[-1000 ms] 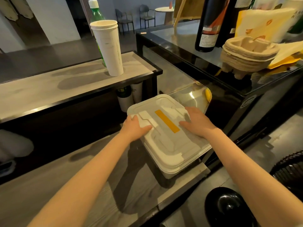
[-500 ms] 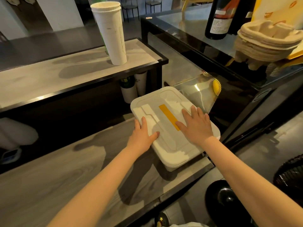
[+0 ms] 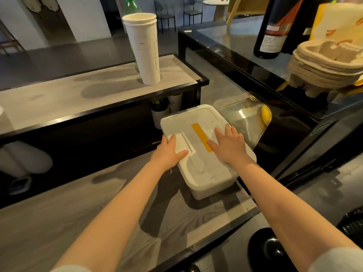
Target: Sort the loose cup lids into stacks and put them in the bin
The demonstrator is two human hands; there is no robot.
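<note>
A white plastic bin (image 3: 212,179) is sitting closed at the right end of the grey wood-grain counter (image 3: 78,203), a little toward 1 o'clock from the centre of the view, with its far right corner just beside the glass display case (image 3: 225,91). Its white cover (image 3: 198,118) is carrying a yellow strip (image 3: 200,134) running lengthwise down the middle. Both bare hands are resting on that cover and gripping nothing. The left hand (image 3: 169,152) is lying on the cover's 9 o'clock edge with its thumb stretched out across the top and its fingers reaching along the rim; whether they are bending over the edge cannot be told. The right hand (image 3: 229,146) is lying palm down at the cover's 3 o'clock side, fingers straight and spread, its thumb touching the yellow strip. At 11 o'clock from the bin, on the raised shelf (image 3: 78,95), a tall stack of white paper cups (image 3: 145,54) is standing upright, with a green bottle (image 3: 132,4) showing just behind it. At 1 o'clock a dark wine bottle (image 3: 273,30) is standing on the case top, and at 2 o'clock a pile of pulp cup carriers (image 3: 324,63) is sitting beside it.
</note>
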